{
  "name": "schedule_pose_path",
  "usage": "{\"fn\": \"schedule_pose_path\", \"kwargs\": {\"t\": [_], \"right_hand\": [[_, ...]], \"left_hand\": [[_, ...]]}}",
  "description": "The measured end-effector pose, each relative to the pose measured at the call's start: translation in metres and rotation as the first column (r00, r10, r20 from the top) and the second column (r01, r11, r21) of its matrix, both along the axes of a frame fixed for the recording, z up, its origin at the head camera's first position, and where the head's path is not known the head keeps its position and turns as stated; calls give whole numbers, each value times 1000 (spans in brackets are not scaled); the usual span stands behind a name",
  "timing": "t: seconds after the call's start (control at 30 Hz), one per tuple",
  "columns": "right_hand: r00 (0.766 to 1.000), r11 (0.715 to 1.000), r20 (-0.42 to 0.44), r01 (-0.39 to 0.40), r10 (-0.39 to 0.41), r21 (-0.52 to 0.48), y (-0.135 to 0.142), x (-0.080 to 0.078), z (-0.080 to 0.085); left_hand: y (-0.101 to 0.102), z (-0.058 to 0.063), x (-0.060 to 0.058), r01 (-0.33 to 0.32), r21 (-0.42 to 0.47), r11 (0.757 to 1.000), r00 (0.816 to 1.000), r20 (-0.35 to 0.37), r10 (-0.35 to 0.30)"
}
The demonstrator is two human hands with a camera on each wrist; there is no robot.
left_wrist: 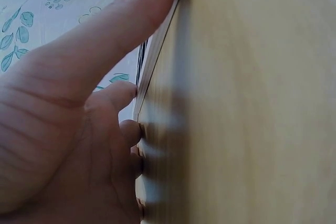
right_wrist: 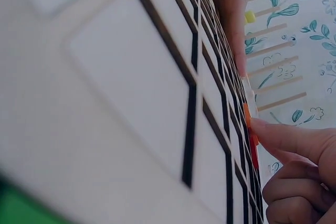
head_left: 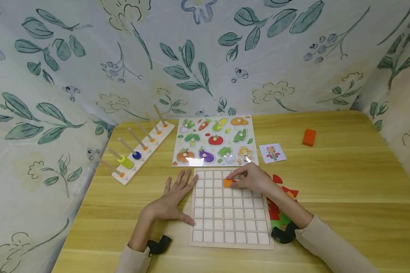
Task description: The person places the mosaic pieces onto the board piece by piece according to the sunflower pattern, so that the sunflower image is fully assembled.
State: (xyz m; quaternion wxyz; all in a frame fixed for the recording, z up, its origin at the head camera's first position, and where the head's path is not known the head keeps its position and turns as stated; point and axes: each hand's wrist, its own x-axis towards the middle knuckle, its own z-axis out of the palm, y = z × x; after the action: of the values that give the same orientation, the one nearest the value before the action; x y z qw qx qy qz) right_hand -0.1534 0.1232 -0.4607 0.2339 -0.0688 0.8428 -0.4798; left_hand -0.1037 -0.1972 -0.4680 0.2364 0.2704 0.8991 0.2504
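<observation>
A pale wooden grid board lies flat on the table, its square cells bordered by raised lines. My right hand pinches an orange square tile between thumb and index finger, low over a cell near the board's top row. Beside that tile a bit of a red piece shows, partly hidden by the fingers. My left hand lies with fingers spread at the board's left side; its thumb and index fingertip touch the edge. Under my right forearm, red, orange and green pieces are heaped, partly covered.
Behind the board lies a vegetable peg puzzle. A wooden peg rack with yellow and blue rings stands back left. Right of the puzzle are a small pattern card with a flower and an orange-red block. A patterned cloth hangs behind.
</observation>
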Motion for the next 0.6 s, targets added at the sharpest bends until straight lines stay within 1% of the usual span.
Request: {"fn": "schedule_pose_path", "kwargs": {"t": [0.3,0.43,0.6], "right_hand": [[1000,1000,-23,-6,6,-21,0,0,-4],[1000,1000,-16,-13,13,-25,0,1,-5],[999,999,-12,-34,34,-42,4,3,-2]], "left_hand": [[0,1,0,-1,2,1000,1000,-13,1],[0,1,0,0,6,1000,1000,-11,0],[0,0,0,4,7,1000,1000,-12,-4]]}}
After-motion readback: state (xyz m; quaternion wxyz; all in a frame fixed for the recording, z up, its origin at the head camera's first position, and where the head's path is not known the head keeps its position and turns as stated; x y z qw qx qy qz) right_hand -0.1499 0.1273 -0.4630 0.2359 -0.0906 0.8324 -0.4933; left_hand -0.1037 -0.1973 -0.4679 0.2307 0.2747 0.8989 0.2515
